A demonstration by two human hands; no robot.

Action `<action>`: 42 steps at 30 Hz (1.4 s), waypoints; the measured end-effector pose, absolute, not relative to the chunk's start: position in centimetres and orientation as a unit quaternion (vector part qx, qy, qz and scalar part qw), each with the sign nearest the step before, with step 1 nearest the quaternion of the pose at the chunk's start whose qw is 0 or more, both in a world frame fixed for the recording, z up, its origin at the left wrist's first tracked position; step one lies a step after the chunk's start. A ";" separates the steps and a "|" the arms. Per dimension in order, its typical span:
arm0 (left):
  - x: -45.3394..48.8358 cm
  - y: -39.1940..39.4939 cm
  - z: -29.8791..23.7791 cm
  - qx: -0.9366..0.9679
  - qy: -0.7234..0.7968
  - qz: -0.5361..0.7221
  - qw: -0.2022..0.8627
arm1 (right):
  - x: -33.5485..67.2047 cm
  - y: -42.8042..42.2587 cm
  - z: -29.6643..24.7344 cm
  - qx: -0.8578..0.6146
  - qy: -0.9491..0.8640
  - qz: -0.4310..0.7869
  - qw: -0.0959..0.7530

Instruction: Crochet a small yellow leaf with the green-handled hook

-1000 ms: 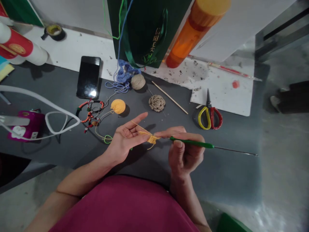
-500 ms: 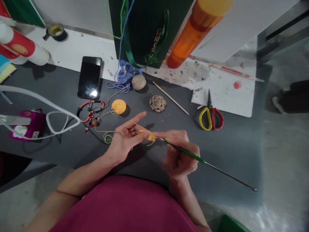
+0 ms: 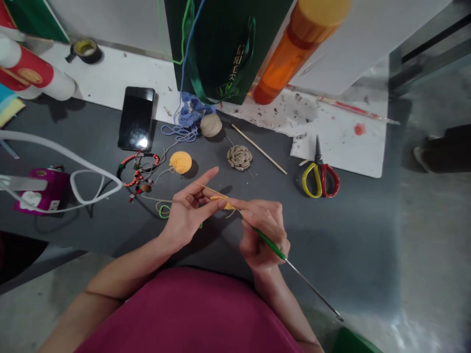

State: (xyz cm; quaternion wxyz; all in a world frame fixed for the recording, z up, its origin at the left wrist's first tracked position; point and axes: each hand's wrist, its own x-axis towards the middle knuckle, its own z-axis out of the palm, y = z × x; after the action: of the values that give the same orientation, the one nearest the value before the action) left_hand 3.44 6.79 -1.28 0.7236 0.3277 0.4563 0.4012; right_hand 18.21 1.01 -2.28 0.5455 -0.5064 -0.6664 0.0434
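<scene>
Between thumb and fingers, my left hand (image 3: 187, 211) pinches a small piece of yellow crochet (image 3: 227, 203), its index finger stretched out with the yellow yarn (image 3: 208, 188) running over it. My right hand (image 3: 265, 233) is closed round the green handle of a crochet hook (image 3: 271, 243), whose tip meets the crochet piece. The hook's long metal shaft slants down to the right. Beyond my hands lie a yellow yarn ball (image 3: 180, 162), a beige yarn ball (image 3: 211, 125) and a brown crocheted rosette (image 3: 239, 158). Fingers hide part of the yellow piece.
Scissors (image 3: 320, 174) with yellow and red handles lie at the right, near a thin wooden stick (image 3: 259, 149). A phone (image 3: 137, 118), a beaded bracelet (image 3: 138, 169) and a white cable (image 3: 69, 154) are on the left. Behind stand a dark green bag (image 3: 221, 54) and an orange bottle (image 3: 281, 56).
My right hand has turned and shifted slightly left, so the hook now slants more steeply, its far end swung down and left. My left hand has barely moved.
</scene>
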 end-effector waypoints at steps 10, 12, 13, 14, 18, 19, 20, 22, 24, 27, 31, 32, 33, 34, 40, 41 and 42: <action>3.8 6.3 -1.3 0.341 0.423 0.429 0.721 | 17.7 1.2 -2.8 -0.525 -0.628 0.073 0.570; 3.8 6.2 -1.1 0.347 0.429 0.433 0.713 | 17.7 1.3 -2.8 -0.525 -0.646 0.058 0.552; 3.8 6.2 -1.0 0.351 0.435 0.433 0.707 | 17.7 1.4 -2.8 -0.526 -0.655 0.045 0.541; 3.9 6.1 -0.9 0.352 0.442 0.432 0.702 | 17.6 1.5 -2.8 -0.527 -0.662 0.031 0.533; 3.9 6.0 -0.7 0.302 0.427 0.430 0.736 | 17.4 1.5 -2.7 -0.527 -0.662 -0.013 0.533; 3.9 6.0 -0.7 0.273 0.411 0.422 0.760 | 17.3 1.4 -2.7 -0.526 -0.659 -0.014 0.537; 3.9 6.0 -0.7 0.242 0.394 0.409 0.786 | 17.3 1.3 -2.7 -0.528 -0.654 -0.010 0.542; 3.9 6.1 -0.7 0.185 0.369 0.378 0.829 | 17.3 1.1 -2.8 -0.536 -0.639 0.014 0.552; 3.9 6.2 -0.7 0.151 0.356 0.363 0.848 | 17.3 1.1 -3.0 -0.530 -0.616 0.048 0.582; 4.0 6.3 -0.7 0.138 0.349 0.368 0.851 | 17.3 1.3 -3.4 -0.497 -0.584 0.082 0.637; 3.9 6.6 -0.8 0.141 0.352 0.371 0.848 | 17.3 1.5 -3.4 -0.518 -0.534 0.068 0.665; 3.9 6.6 -0.8 0.143 0.354 0.370 0.847 | 17.3 1.5 -3.3 -0.536 -0.515 0.070 0.665; 3.9 6.6 -0.7 0.146 0.355 0.370 0.846 | 17.3 1.4 -3.2 -0.556 -0.494 0.081 0.663; 3.8 6.7 -0.7 0.149 0.356 0.370 0.845 | 17.4 1.4 -3.1 -0.574 -0.475 0.098 0.660; 3.8 6.7 -0.5 0.166 0.351 0.371 0.843 | 17.6 1.1 -3.0 -0.579 -0.435 0.172 0.668; 3.8 6.6 -0.5 0.170 0.354 0.371 0.842 | 17.7 1.0 -3.1 -0.578 -0.435 0.176 0.667; 3.8 6.6 -0.5 0.175 0.356 0.371 0.840 | 17.7 1.0 -3.2 -0.579 -0.435 0.179 0.665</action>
State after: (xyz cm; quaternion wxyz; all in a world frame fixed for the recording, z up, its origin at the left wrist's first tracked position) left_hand 3.75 6.61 -0.52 0.8396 0.1752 0.3562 0.3709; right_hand 17.67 0.99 -3.23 0.6653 -0.5793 -0.4355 0.1791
